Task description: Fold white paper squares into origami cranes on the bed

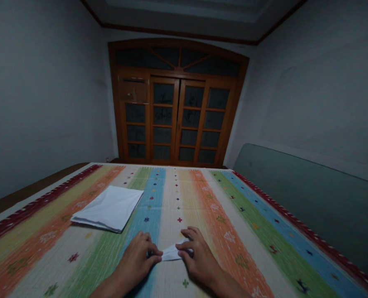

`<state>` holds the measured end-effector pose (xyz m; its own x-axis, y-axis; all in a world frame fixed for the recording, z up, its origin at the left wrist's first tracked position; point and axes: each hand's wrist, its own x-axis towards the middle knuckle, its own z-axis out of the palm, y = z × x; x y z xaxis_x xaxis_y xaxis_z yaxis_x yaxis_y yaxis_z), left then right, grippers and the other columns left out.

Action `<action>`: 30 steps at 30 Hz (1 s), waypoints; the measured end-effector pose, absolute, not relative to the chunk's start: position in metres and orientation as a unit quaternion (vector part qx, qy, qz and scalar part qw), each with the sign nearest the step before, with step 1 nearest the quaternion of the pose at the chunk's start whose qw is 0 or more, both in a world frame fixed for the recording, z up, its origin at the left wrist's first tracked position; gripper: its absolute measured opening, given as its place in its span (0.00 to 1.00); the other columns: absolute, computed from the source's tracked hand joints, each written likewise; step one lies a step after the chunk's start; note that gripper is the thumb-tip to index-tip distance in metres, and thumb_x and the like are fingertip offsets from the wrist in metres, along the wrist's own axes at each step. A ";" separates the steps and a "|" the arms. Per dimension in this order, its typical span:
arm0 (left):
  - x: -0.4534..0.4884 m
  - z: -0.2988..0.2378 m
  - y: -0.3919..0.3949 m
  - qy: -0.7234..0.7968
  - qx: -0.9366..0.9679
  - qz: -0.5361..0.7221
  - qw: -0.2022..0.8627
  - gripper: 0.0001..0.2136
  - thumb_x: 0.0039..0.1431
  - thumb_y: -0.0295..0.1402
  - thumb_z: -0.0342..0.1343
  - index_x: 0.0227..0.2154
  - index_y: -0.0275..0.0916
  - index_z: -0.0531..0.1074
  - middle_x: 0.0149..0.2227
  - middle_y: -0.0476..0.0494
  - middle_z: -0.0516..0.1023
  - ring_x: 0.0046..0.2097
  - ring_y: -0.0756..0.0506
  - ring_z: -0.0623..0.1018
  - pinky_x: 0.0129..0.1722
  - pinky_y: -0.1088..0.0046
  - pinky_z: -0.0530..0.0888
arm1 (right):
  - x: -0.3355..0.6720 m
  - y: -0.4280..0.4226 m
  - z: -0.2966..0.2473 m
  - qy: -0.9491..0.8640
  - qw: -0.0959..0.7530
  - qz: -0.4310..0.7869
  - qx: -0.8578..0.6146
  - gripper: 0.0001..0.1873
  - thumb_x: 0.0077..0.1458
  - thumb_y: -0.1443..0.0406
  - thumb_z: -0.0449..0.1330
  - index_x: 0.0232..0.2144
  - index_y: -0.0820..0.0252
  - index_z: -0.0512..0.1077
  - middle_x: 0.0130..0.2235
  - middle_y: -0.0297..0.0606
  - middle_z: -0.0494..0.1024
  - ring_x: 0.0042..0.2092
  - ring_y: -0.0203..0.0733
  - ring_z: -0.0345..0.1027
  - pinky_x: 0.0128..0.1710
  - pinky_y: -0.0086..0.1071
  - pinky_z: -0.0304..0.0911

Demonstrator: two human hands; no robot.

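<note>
A multicoloured striped woven cloth carries a flat square of white paper toward the far left. Near the centre, the left hand and right hand close their fingers from either side on a small folded white paper, apparently to hold its folds steady against the cloth.

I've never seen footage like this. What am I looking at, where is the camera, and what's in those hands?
No machine here: this single view comes from a camera worn on a person's head, looking forward and down, so the arms at the bottom are the wearer's own. The left hand and right hand pinch a small folded paper between them, just above a striped cloth that covers the surface. Further left on the cloth lies a white paper sheet, folded or stacked, I can't tell which. Beyond the cloth stand wooden glazed doors.
</note>
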<state>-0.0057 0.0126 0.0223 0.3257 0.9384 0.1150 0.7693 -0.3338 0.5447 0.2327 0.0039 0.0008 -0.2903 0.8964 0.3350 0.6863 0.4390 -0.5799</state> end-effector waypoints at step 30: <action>0.010 0.014 -0.006 0.420 0.874 0.232 0.079 0.13 0.68 0.28 0.53 0.48 0.46 0.80 0.41 0.39 0.78 0.44 0.38 0.77 0.44 0.62 0.75 | 0.244 -0.001 0.021 -0.859 0.239 0.187 -0.413 0.13 0.62 0.71 0.59 0.45 0.57 0.80 0.46 0.43 0.75 0.50 0.47 0.69 0.51 0.39 0.66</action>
